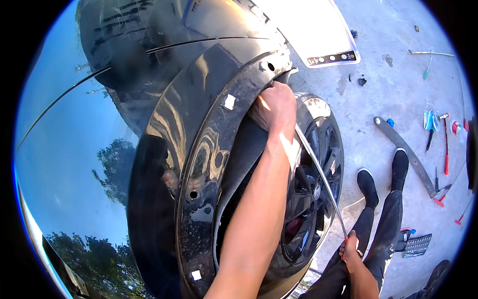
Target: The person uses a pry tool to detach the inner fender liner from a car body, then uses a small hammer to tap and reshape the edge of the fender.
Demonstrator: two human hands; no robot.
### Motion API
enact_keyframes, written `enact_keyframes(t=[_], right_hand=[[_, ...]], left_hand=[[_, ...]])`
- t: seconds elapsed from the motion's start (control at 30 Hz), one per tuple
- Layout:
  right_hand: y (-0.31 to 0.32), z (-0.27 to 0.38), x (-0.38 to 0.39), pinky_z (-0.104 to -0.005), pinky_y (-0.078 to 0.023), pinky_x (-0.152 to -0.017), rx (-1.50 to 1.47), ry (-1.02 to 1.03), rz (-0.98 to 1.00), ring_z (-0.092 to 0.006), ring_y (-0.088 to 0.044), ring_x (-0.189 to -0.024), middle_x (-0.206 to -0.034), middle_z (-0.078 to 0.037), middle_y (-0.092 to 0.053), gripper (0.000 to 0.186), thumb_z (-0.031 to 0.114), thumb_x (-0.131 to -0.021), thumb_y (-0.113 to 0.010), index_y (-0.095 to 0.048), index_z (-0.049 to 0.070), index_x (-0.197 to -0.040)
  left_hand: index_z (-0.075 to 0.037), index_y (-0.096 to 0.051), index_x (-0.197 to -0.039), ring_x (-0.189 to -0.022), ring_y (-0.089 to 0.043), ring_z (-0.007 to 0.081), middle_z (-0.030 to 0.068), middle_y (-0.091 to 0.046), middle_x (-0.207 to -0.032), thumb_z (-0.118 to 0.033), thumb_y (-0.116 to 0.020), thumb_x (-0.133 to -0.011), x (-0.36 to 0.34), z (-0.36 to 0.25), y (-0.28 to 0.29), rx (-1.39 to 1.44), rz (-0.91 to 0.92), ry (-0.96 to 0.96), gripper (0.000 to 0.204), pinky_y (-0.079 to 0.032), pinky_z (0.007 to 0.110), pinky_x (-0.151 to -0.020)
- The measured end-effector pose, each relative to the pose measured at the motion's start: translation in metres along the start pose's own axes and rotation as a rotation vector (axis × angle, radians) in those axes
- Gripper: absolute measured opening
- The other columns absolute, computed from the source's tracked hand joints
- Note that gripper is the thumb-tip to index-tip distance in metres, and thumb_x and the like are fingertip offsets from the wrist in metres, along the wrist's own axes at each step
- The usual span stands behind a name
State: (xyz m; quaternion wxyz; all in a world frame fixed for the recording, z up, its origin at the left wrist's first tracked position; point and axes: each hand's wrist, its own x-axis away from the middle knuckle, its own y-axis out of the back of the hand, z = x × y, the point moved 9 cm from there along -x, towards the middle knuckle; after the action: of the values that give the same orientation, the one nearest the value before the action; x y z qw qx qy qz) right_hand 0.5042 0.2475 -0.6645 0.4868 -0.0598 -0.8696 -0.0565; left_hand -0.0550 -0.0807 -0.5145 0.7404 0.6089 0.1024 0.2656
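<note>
My left hand (275, 105) reaches up into the wheel arch of a glossy dark car, closed around the upper part of a long metal dent repair rod (318, 168). Its fingertips are hidden behind the arch edge, as is the rod's far end. Lower down, my right hand (350, 245) is wrapped around the rod's red-handled near end. The rod slants across the front of the wheel (314, 189). Beside my left forearm curves the bare arch lip (203, 144), with holes and white patches on it. The shiny fender (172, 114) reflects sky and trees.
A white panel (323, 30) with a dark button strip lies at the top. On the concrete at right are a long dark strip (406, 149), a red-handled hammer (446, 144), red T-handled rods (439, 202) and a black tray (417, 245). My legs extend beside the wheel.
</note>
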Motion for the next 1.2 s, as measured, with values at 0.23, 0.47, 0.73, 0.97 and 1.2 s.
enact_keyframes(t=[0.23,0.47,0.73,0.97,1.2], right_hand=[[0.004,0.014,0.018,-0.0306,-0.021,-0.035,0.033,0.027,0.022,-0.0131,-0.026,-0.036,-0.048,0.001,-0.029,0.052,0.061,-0.089,-0.030,-0.034,0.016,-0.064],[-0.014,0.002,0.000,-0.0304,-0.021,-0.036,-0.066,-0.025,-0.124,-0.0142,-0.026,-0.035,-0.048,0.002,-0.029,0.050,0.061,-0.088,-0.032,-0.035,0.016,-0.065],[-0.004,-0.002,0.003,-0.0311,-0.023,-0.037,0.008,-0.060,0.068,-0.0148,-0.027,-0.036,-0.048,0.000,-0.029,0.055,0.064,-0.088,-0.027,-0.036,0.014,-0.065],[0.002,0.006,0.004,-0.0303,-0.022,-0.036,0.007,-0.037,-0.009,-0.0145,-0.026,-0.035,-0.046,0.001,-0.028,0.055,0.061,-0.089,-0.031,-0.029,0.016,-0.059],[-0.007,-0.006,-0.012,-0.0303,-0.022,-0.037,-0.002,-0.053,-0.030,-0.0140,-0.026,-0.037,-0.047,0.001,-0.027,0.055,0.063,-0.088,-0.030,-0.028,0.017,-0.058]], left_hand=[[-0.006,-0.068,-0.064,-0.076,-0.064,0.0247,0.0099,-0.068,-0.073,-0.023,-0.053,-0.079,0.002,0.041,-0.016,0.483,-0.070,0.309,0.028,-0.047,0.032,-0.070],[-0.001,-0.062,-0.082,-0.070,-0.067,0.0209,0.0117,-0.068,-0.075,-0.016,-0.052,-0.082,0.003,0.000,0.002,0.144,-0.074,0.052,0.018,-0.049,0.031,-0.071],[-0.003,-0.065,-0.080,-0.066,-0.065,0.0177,0.0097,-0.067,-0.074,-0.017,-0.059,-0.080,-0.004,0.002,-0.030,-0.373,-0.184,-0.278,0.015,-0.049,0.029,-0.064],[-0.009,-0.066,-0.073,-0.065,-0.065,0.0173,0.0032,-0.068,-0.069,-0.018,-0.055,-0.083,-0.006,0.011,-0.033,-0.170,-0.116,-0.082,0.017,-0.048,0.026,-0.063],[-0.001,-0.064,-0.087,-0.073,-0.068,0.0191,0.0112,-0.068,-0.083,-0.015,-0.052,-0.083,0.002,-0.033,-0.024,-0.440,0.105,-0.329,0.018,-0.049,0.031,-0.069]])
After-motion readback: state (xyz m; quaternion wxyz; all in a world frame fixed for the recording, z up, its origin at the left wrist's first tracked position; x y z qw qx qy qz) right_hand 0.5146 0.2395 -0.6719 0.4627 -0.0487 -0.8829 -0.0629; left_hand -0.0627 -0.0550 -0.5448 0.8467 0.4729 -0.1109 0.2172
